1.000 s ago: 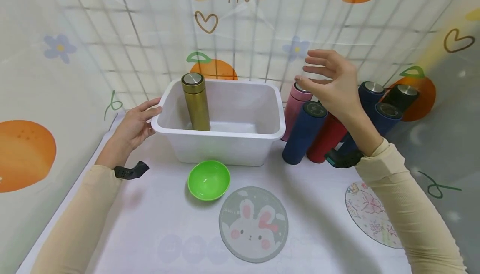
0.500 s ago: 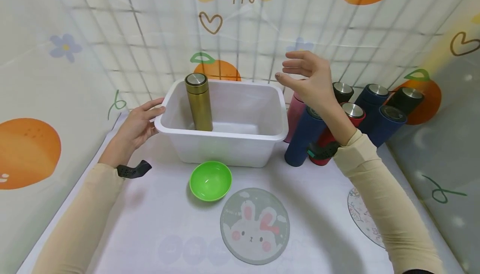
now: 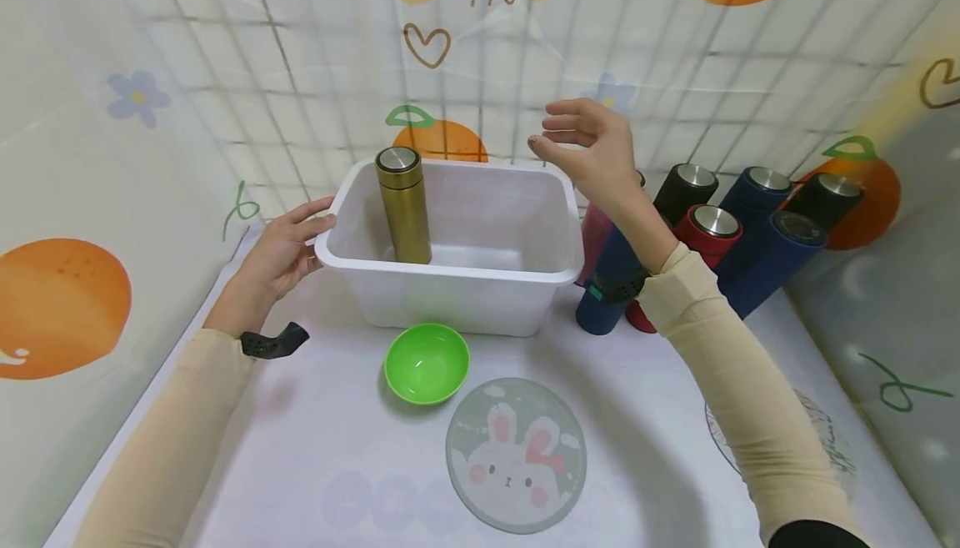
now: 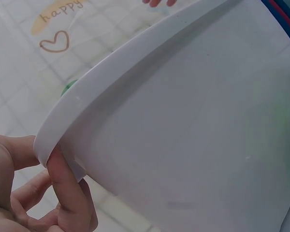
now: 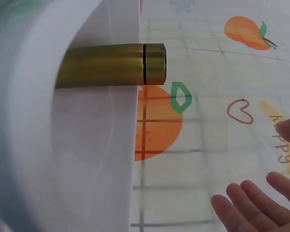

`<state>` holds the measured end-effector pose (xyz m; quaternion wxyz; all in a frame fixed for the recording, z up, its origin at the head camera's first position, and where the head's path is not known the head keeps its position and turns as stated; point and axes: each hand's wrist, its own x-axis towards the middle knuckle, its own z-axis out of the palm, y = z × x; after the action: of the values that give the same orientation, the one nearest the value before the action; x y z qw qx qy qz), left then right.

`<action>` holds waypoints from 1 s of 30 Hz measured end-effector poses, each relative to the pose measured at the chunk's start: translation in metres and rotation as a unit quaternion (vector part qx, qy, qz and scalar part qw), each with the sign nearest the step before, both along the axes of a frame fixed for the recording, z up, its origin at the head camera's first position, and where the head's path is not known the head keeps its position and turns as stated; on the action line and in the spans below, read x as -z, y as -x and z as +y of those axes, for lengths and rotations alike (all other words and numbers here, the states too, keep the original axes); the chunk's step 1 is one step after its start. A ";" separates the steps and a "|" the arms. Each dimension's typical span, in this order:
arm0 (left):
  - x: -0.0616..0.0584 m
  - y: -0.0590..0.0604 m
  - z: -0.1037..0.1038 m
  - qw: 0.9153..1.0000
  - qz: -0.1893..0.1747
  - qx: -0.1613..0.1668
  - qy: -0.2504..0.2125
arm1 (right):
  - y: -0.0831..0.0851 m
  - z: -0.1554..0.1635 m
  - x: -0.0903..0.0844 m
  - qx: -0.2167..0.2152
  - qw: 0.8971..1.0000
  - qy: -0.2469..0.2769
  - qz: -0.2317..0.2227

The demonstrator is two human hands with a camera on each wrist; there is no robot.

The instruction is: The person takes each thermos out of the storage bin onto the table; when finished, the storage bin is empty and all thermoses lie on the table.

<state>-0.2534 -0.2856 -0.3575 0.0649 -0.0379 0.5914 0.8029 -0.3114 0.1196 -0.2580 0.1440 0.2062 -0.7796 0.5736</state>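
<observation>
A white plastic bin [image 3: 450, 268] stands at the back of the table, and a gold flask [image 3: 405, 206] stands upright in its left part. My left hand [image 3: 309, 239] grips the bin's left rim, thumb on top and fingers curled under it, as the left wrist view shows for the hand [image 4: 63, 188] and the bin [image 4: 183, 121]. My right hand [image 3: 562, 133] hovers open above the bin's far right corner and holds nothing. The right wrist view shows the gold flask [image 5: 111, 65] behind the bin wall [image 5: 63, 145], with my right fingertips [image 5: 251, 208] bare.
Several flasks stand right of the bin: pink [image 3: 596, 235], black [image 3: 682, 189], red [image 3: 705, 231] and navy [image 3: 780, 256]. A green bowl [image 3: 427, 362] and a rabbit coaster [image 3: 516, 454] lie in front. Another coaster [image 3: 825, 439] lies at the right. Patterned cloth walls surround the table.
My right hand has moved left, from above the flasks to over the bin's far right corner. The left hand has stayed on the rim.
</observation>
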 end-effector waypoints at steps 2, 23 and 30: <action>0.000 0.001 0.001 1.000 0.001 0.003 0.003 | 0.003 -0.002 0.001 0.000 1.000 0.000 -0.005; 0.001 -0.003 -0.003 1.000 -0.005 -0.003 0.001 | 0.036 -0.044 0.020 -0.046 0.997 0.022 -0.051; 0.000 -0.002 -0.001 1.000 -0.002 -0.002 0.004 | 0.041 -0.060 0.022 -0.087 0.994 0.013 -0.062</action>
<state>-0.2517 -0.2869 -0.3574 0.0642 -0.0412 0.5943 0.8006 -0.3521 0.0601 -0.2802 0.0477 0.2350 -0.7585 0.6060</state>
